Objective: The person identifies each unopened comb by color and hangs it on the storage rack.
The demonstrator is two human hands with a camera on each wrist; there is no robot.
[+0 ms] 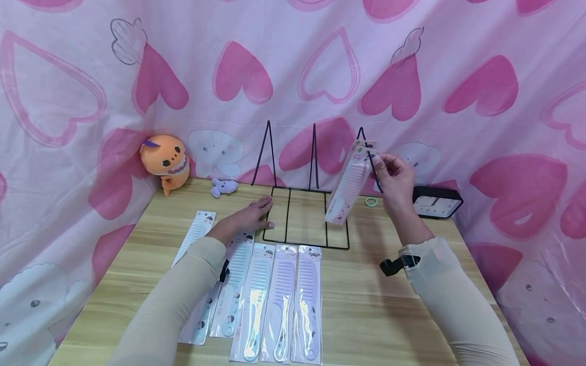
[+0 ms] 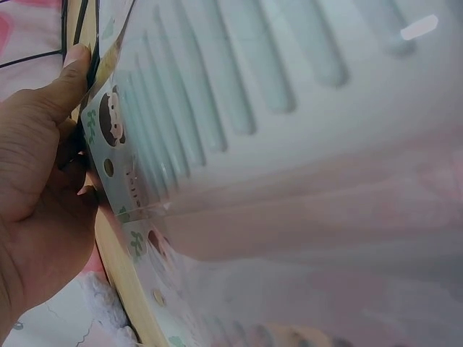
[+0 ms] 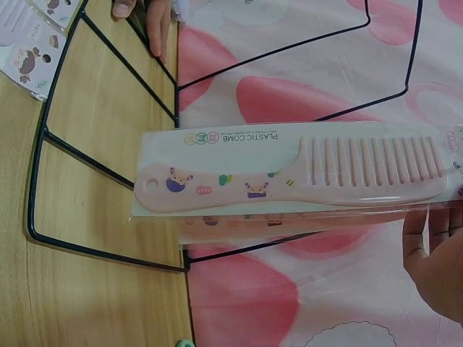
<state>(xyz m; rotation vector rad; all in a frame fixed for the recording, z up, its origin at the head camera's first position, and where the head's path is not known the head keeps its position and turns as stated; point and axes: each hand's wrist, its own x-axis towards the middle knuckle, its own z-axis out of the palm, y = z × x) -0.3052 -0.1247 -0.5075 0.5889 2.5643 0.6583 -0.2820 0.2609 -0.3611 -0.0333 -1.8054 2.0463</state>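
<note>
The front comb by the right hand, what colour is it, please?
The front comb is pale pink; the right wrist view shows it best.

Glossy-wrapped plastic combs [image 3: 246,189], smooth metal rack [image 1: 288,216], wood-grain tabletop [image 1: 366,295], cloth curtain [image 1: 284,30]

2 pink packaged combs [image 1: 350,188], overlapping, tilted, at right end of black wire rack [image 1: 287,216]
</note>
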